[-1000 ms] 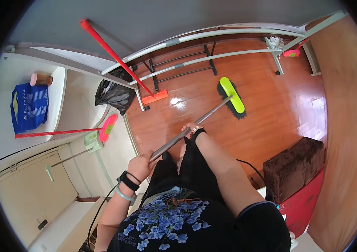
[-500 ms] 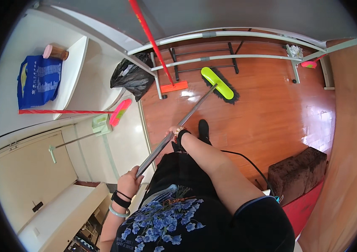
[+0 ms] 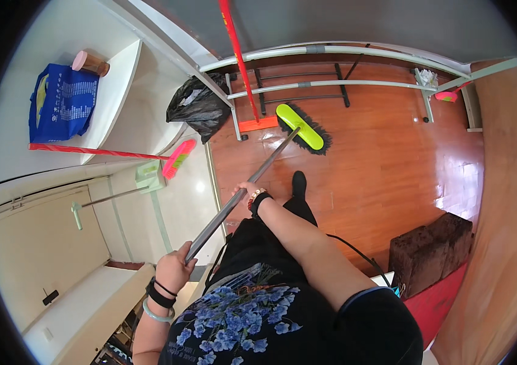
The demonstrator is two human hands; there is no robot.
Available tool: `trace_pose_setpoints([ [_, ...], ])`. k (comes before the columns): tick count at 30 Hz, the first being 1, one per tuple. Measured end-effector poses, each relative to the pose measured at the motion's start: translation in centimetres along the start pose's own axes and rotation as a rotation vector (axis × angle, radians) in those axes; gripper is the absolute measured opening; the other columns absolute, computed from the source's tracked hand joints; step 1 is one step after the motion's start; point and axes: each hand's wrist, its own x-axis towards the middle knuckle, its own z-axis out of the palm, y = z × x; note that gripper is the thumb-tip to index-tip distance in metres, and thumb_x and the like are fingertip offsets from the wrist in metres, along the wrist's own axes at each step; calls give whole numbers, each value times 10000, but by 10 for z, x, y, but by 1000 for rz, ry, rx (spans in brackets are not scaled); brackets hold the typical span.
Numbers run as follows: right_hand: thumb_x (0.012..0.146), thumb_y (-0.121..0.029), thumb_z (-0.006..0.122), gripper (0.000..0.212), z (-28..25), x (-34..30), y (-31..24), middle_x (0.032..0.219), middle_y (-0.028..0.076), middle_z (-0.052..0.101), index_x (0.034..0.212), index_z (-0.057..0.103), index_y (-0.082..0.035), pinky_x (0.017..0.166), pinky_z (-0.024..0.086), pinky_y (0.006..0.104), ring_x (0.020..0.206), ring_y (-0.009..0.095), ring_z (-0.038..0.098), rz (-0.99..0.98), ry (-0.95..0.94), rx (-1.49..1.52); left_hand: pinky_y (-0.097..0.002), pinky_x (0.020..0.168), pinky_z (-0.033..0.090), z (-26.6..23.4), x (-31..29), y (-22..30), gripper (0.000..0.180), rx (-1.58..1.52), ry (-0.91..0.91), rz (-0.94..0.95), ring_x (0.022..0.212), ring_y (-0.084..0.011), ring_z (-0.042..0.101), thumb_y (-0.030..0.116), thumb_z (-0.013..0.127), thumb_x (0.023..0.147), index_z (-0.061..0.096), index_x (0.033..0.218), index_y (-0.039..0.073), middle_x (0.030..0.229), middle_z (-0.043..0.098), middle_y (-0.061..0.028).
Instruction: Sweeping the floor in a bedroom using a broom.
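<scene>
A broom with a metal handle (image 3: 225, 210) runs slantwise in front of me. Its lime-green head (image 3: 300, 126) with dark bristles lies against the reddish wood floor (image 3: 380, 164). My left hand (image 3: 174, 267) is closed round the top end of the handle, close to my left side. Lower down the same handle, my right hand (image 3: 247, 193) grips it. Just left of the broom head rests an orange squeegee-like blade (image 3: 258, 124) on a long red pole (image 3: 240, 64).
A black plastic bag (image 3: 200, 109) stands by the metal frame (image 3: 325, 84). At left are a pink broom head (image 3: 179, 159), a pale green dustpan (image 3: 150, 176) and a blue bag (image 3: 66, 103) on a shelf. A brown padded seat (image 3: 432, 246) is at right, near a black cable (image 3: 356, 247).
The broom head has moved left and slightly nearer to me, up beside the orange blade. Both hands have shifted left with the handle, still holding it.
</scene>
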Motion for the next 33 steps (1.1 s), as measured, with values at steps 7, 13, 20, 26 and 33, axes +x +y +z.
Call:
trace_pose_setpoints([
  [7, 711, 2, 455, 88, -15, -31, -51, 589, 114, 440, 656, 387, -7, 605, 426, 376, 571, 241, 461, -83, 87, 76, -375, 511, 416, -2, 50, 20, 370, -57, -63, 143, 569, -305, 522, 167, 587, 649, 479, 992, 82, 601, 524, -152],
  [13, 744, -6, 457, 53, -77, -51, -147, 627, 81, 434, 730, 408, -19, 604, 453, 349, 560, 209, 451, -206, 141, 268, -372, 509, 421, 17, 124, 92, 310, 31, -110, 337, 570, -299, 526, 199, 565, 667, 477, 946, 94, 602, 528, -141],
  [20, 766, -40, 457, 53, -108, -64, -212, 619, 75, 440, 737, 419, -19, 602, 455, 348, 572, 187, 453, -235, 241, 278, -359, 507, 431, 30, 164, 143, 263, 119, -98, 438, 602, -267, 542, 214, 539, 691, 474, 926, 116, 632, 543, -91],
  [26, 778, -30, 434, 31, -79, -49, -203, 629, 75, 432, 769, 404, -33, 626, 446, 373, 532, 188, 444, -93, 236, 210, -353, 494, 422, 10, 151, 132, 292, 130, -23, 345, 581, -270, 535, 235, 552, 683, 486, 949, 133, 620, 539, -105],
  [33, 760, 12, 434, 71, -35, -47, -187, 605, 66, 425, 732, 388, -35, 578, 435, 366, 517, 192, 444, -40, 210, 4, -361, 505, 420, 17, 113, 132, 299, 90, 40, 143, 576, -291, 528, 211, 558, 683, 492, 956, 108, 628, 534, -133],
])
